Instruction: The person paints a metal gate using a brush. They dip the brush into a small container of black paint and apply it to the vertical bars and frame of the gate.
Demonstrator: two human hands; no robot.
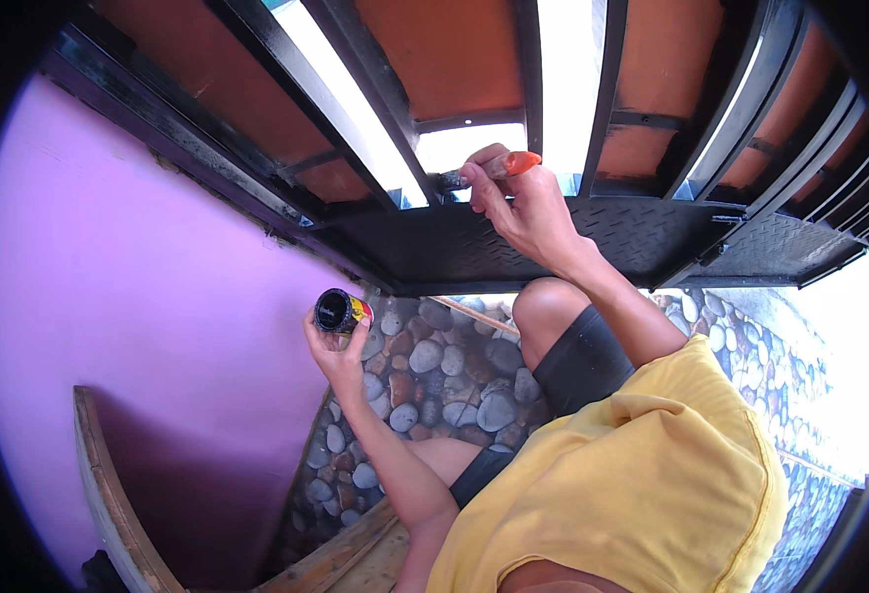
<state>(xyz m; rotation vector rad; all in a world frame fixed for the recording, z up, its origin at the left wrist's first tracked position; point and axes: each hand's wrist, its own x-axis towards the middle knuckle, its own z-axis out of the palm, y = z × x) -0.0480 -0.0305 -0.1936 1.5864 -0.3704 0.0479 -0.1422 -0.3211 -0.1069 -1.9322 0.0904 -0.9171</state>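
- The brush is sitting in the right hand, in front of the black metal framework; its long axis is running roughly sideways, orange handle end pointing right and slightly up, dark head pointing left.
- The head is facing the lower end of a black bar; glare is washing out this spot, so contact cannot be confirmed.
- The right hand is gripping the brush between thumb and fingers and is the nearer hand to the bar.
- The left hand is closing around a small tin, its dark mouth facing the camera; the tin is standing below and left of the brush, well apart from it.
- Reddish-brown panels are filling spaces between bars; a black treaded plate is running beneath.
- A pinkish-purple wall is flanking the left side.
- Stone-patterned flooring is lying below.
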